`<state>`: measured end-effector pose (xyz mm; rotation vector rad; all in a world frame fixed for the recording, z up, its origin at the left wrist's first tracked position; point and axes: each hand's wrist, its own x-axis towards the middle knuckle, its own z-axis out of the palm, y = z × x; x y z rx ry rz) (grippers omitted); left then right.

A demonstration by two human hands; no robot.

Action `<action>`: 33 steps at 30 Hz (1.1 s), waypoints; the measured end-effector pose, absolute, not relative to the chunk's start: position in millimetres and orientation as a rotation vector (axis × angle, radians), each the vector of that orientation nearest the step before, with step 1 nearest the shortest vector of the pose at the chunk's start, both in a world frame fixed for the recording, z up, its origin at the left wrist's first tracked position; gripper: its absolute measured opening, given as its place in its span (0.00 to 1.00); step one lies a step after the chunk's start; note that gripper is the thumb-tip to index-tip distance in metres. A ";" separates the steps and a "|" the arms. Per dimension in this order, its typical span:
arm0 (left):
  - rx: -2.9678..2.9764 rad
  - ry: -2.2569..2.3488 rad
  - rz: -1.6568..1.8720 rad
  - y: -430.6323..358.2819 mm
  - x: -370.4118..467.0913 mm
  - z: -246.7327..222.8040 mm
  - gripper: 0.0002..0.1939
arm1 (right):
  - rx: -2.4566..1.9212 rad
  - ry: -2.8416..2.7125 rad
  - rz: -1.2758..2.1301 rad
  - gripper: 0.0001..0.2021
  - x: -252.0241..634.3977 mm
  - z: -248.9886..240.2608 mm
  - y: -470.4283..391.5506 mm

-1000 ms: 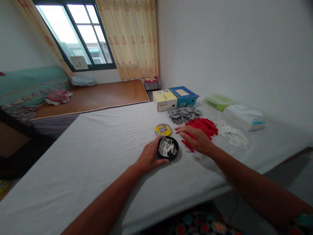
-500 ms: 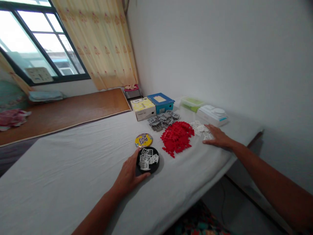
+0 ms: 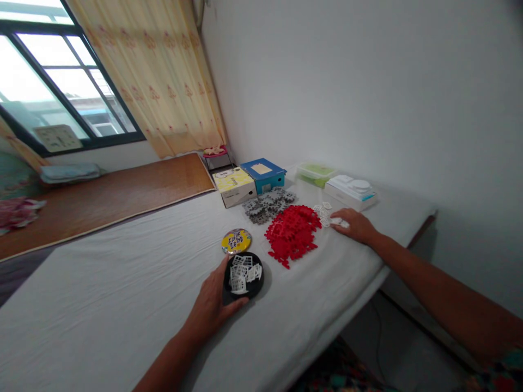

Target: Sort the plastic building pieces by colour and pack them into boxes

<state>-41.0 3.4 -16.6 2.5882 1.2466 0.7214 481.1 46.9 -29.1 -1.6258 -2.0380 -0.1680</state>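
Observation:
My left hand [image 3: 212, 299] is curled round the near left side of a round black container [image 3: 261, 286], thumb at its front edge. White lattice-like plastic pieces [image 3: 241, 275] lie inside it. A yellow round lid [image 3: 236, 241] with dark lettering rests just behind the container. On the right, my right hand [image 3: 354, 225] has its fingers closed on some white plastic pieces [image 3: 338, 222]. More loose white pieces [image 3: 322, 212] lie by its fingertips. Between the hands is a heap of red interlocking plastic pieces [image 3: 292, 231], with grey pieces [image 3: 268, 203] behind it.
At the back stand a yellow-and-white box [image 3: 235, 187] and a blue box [image 3: 263, 174]. A clear tub with green contents [image 3: 316, 173] and a white box [image 3: 351, 191] stand along the wall. The white-covered table [image 3: 122, 288] ends at the front right edge.
My right hand has drawn its spread fingers together on the white pieces. My left hand keeps its hold on the black container. The camera view has shifted slightly.

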 end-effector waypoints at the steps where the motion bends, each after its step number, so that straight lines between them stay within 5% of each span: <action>1: 2.590 1.251 0.712 3.6 -41.3 -17.2 0.52 | -1.628 -2.035 -0.172 0.16 479.5 -27.7 44.8; 26: 2.528 1.234 0.699 -1.8 -34.3 -8.0 0.50 | -1.657 -1.639 -0.296 0.16 477.2 -5.6 56.5; 33: 2.507 1.212 0.695 -4.0 -31.7 -6.2 0.51 | -1.400 -1.450 0.236 0.16 364.6 45.5 68.7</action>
